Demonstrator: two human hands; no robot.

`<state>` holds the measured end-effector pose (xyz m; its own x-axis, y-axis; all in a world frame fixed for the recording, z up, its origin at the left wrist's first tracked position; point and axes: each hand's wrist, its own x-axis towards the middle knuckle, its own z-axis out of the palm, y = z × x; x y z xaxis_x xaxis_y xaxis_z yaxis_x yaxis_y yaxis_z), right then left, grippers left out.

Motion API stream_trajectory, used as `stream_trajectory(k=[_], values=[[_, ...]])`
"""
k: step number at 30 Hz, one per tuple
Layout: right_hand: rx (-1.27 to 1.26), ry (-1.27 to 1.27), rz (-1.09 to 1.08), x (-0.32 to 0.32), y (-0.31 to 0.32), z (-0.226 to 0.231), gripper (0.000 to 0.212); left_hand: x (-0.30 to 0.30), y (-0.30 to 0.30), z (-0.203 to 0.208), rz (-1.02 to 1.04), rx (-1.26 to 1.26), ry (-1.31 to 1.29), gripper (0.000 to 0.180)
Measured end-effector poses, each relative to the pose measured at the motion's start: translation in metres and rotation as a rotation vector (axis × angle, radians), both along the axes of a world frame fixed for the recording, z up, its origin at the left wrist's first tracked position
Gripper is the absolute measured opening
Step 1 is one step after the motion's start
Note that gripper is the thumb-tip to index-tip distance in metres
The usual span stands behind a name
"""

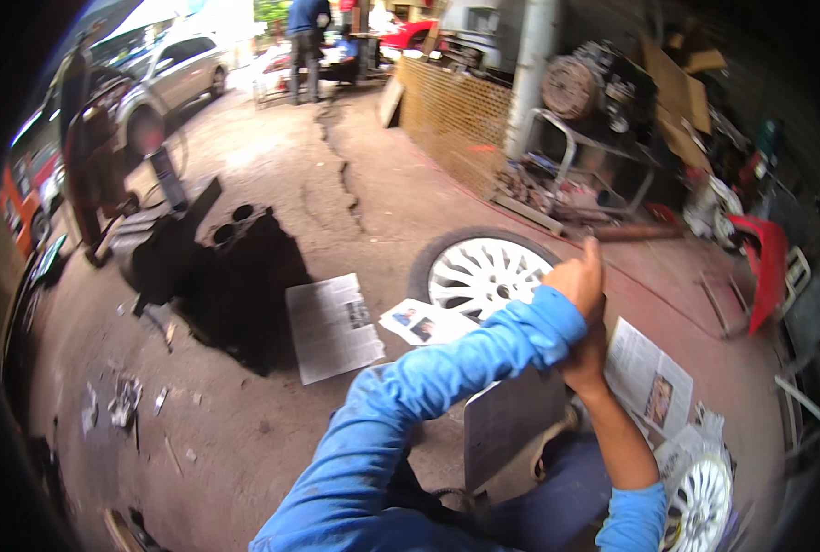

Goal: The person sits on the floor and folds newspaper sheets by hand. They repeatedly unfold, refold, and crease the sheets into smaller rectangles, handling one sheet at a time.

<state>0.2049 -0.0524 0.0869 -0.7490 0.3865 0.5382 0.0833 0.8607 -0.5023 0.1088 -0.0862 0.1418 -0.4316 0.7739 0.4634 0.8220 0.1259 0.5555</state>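
My left hand (577,279) reaches across to the right, its blue sleeve pushed back at the wrist. Its fingers are curled, with one digit pointing up; whatever lies inside them is hidden. Just below and touching or nearly touching it is my right hand (585,357), whose fingers are hidden behind the left wrist and sleeve. Under my forearms, a flat dark grey panel (511,428) with a rounded corner stands tilted near my legs. Beyond the hands, a white multi-spoke wheel (470,267) with a black tyre lies on the floor.
Newspaper sheets (334,329) lie around the wheel. A second white wheel (703,501) is at lower right. A dark engine block (244,276) stands left. At right are a red curved part (764,271) and an engine on a metal stand (603,147). A person (307,46) stands far back.
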Motion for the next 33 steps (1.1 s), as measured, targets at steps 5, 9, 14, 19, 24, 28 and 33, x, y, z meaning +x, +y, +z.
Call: stream_trajectory(k=[5,9,14,19,24,28,33], values=[[0.184,0.200,-0.332,0.002,0.024,0.015,0.033,0.003,-0.002,0.002,-0.230,0.381,0.044,0.048],[-0.489,0.371,-0.057,0.059,0.066,0.060,0.018,-0.061,-0.003,0.005,-0.325,0.640,-0.077,0.038],[-0.664,0.670,0.242,0.120,0.109,0.095,0.042,-0.158,0.011,-0.025,-0.187,0.132,-0.461,0.072],[-0.609,0.697,0.545,0.131,0.121,0.090,0.054,-0.156,0.040,-0.061,-0.454,0.281,-0.735,0.067],[-0.700,0.747,0.542,0.110,0.115,0.064,0.056,-0.139,0.049,-0.067,-0.435,-0.086,-0.778,0.077],[-0.731,0.695,0.594,0.093,0.122,0.068,0.052,-0.146,0.037,-0.064,-0.719,-0.208,-1.086,0.079],[-0.852,0.549,0.453,0.072,0.143,0.068,0.043,-0.162,0.016,-0.043,-0.659,0.276,-1.252,0.051]])
